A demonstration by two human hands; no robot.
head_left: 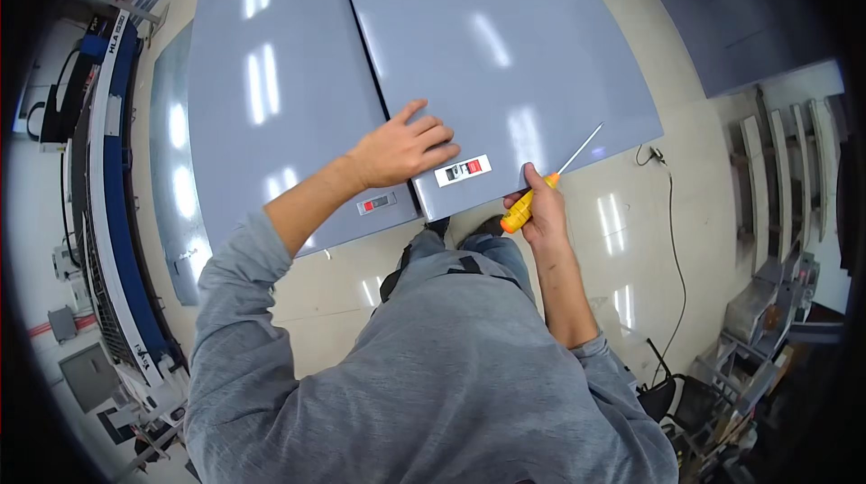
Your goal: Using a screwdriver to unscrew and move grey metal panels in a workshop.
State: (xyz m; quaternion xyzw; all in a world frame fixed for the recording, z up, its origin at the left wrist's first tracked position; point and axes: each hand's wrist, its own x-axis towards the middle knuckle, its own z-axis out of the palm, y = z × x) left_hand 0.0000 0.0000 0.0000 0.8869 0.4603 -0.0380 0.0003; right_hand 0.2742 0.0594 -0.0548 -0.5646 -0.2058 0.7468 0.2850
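Within the right hand (pixel 548 216) lies a yellow screwdriver (pixel 527 205): fingers wrapped round the handle, thumb against it, shaft angled away to the right above the panel's near edge, its tip clear of any fitting. From my remote station I log the left hand (pixel 401 148) as carrying nothing visible, its fingers loosely curled over the seam; contact with the surface I cannot confirm. Just beside those fingers sits the white-bordered fitting (pixel 462 170), showing a red piece and a dark one, near the front edge of the right panel (pixel 433 51). Across the seam (pixel 362 28), a grey fitting (pixel 376 203) with a red part occupies the facing corner of the left panel (pixel 298 33).

Progress, my judgement: both fittings look positioned on their panels, so placement seems done. Screw heads are too small to make out; I record fastening as unconfirmed. No driving is under way. Any tightening or checking at the white-bordered fitting appears to be what is left.

Farther out: pale floor (pixel 645 240), and a blue-and-white machine (pixel 129 168) at left.
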